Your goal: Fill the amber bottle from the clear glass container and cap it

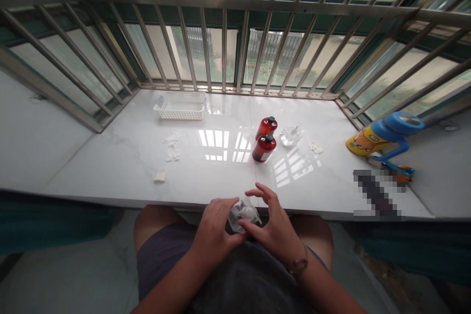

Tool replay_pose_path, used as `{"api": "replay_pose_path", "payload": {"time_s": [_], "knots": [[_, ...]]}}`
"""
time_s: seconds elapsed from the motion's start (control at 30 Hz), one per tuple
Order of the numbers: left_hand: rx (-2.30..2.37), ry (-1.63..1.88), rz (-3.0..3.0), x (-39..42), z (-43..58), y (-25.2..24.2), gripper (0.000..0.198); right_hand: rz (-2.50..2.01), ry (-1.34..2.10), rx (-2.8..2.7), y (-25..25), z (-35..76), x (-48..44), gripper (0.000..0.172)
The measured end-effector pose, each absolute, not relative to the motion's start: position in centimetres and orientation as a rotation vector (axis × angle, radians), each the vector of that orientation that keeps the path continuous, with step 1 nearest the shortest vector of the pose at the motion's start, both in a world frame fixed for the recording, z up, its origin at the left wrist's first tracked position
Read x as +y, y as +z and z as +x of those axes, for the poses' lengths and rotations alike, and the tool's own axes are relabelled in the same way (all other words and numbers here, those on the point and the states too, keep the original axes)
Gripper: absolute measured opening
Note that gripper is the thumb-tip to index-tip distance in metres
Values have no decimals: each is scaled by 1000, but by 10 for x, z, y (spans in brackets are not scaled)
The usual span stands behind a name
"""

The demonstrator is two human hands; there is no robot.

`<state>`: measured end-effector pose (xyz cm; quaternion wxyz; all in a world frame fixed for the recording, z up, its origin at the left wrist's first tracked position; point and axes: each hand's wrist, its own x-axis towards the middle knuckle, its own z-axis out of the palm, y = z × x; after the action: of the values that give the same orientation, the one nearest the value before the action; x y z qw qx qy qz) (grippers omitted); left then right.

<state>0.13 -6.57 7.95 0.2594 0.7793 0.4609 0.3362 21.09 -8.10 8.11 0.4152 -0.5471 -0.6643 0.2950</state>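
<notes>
My left hand (216, 223) is closed around a small clear faceted container (235, 213) above my lap, at the table's front edge. A translucent rounded piece with a thin spout-like end (250, 214) shows at its right side. My right hand (271, 218) curves about that side, its thumb tip at the container and its raised fingers spread apart. The container's exact kind is hard to make out. Beyond my hands, two dark red-brown bottles (264, 149) with black caps stand upright. Beside them sits a similar clear faceted piece (290, 136).
A white plastic basket (180, 114) stands at the back left of the white table (121, 167). Crumpled white scraps (172, 154) lie at left, another (315, 147) at right. A blue and yellow bottle (379, 135) lies tilted near a blurred-out patch (377, 196). Metal bars (224, 49) border the back.
</notes>
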Motion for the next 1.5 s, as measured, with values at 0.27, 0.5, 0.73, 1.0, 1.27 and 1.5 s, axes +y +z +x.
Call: {"api": "replay_pose_path", "payload": {"time_s": [0.27,0.5,0.73,1.0,1.27,1.5], "knots": [[1284,936,2040,-65,1,79,67,-1329,798,-1645,78,207,-84,66],[1261,918,2034,-66,2,82,70,-1287,805,-1656,83,208,-86,75],[1243,944,2063,-67,1,82,72,-1335,839,-1535,76,210,-87,59],[1238,946,2078,-66,3,85,69,-1219,954,-1575,83,213,-87,68],[1200,932,2100,-67,5,84,71,-1252,968,-1547,79,213,-86,73],[1247,955,2162,-67,3,81,71,-1282,1054,-1359,71,210,-88,57]]}}
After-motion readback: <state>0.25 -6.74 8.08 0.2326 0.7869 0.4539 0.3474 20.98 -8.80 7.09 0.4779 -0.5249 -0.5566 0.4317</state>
